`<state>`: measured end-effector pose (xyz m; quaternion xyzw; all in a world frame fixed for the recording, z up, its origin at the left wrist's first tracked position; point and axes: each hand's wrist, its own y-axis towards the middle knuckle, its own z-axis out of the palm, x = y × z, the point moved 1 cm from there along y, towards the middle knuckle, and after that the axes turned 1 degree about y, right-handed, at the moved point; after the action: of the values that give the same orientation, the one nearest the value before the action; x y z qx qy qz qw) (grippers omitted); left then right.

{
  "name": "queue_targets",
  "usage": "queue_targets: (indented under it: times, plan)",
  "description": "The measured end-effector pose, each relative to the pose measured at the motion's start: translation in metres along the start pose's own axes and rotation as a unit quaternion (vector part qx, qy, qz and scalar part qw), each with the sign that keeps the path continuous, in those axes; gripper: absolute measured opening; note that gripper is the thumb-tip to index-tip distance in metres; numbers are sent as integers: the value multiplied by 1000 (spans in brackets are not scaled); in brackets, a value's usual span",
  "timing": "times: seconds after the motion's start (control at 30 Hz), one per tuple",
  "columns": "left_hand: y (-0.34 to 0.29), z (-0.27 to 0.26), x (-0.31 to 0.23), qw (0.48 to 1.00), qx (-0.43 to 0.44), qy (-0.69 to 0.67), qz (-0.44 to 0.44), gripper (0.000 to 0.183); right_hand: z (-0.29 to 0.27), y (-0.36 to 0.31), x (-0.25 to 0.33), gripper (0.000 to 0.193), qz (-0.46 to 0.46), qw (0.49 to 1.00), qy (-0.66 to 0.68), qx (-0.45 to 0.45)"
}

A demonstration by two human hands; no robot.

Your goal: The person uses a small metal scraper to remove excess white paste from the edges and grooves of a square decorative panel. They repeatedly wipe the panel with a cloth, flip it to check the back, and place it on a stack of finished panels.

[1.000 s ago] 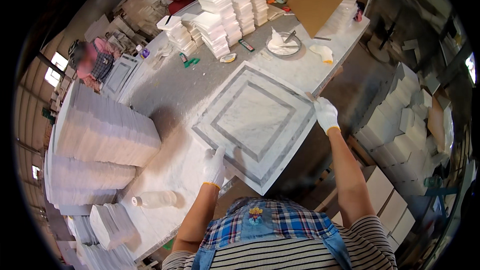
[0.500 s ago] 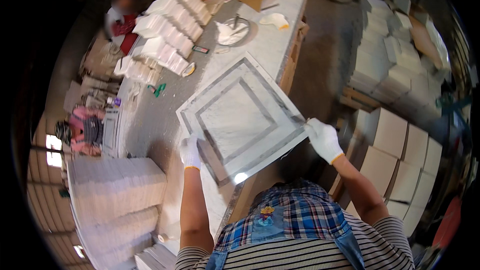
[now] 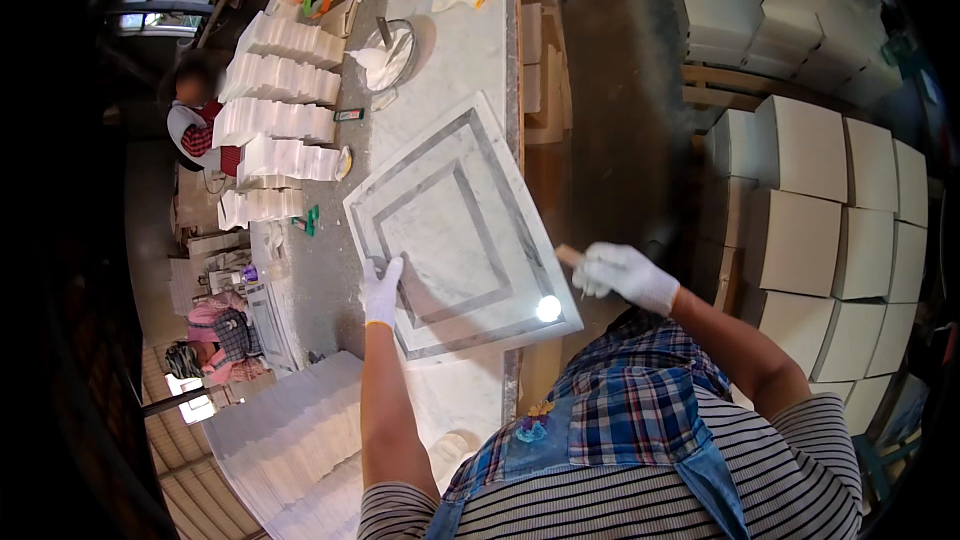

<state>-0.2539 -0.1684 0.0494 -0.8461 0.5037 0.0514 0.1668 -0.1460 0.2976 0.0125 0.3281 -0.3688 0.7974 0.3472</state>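
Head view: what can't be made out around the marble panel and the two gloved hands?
- Tool in the right hand: only a short tan end shows; the glove hides the rest.
- Marble panel: a bright glare spot washes out its near corner.
- Round dish beyond the panel: contents too small to tell.
- Left hand: rests on the panel; palm side hidden.

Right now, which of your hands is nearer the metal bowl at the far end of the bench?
Left. The left hand rests on the marble panel, below the bowl; the right hand is off the bench's right edge, farther away.
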Motion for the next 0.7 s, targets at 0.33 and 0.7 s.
queue_targets:
  times: [0.33,0.7]
  plan:
    - [-79,24,-41,987,87,67,120,116,-28,159,18,24,-71,990,116,-36]
    - [-82,20,-47,983,123,80,108,116,-14,141,-8,30,-46,991,127,-3]
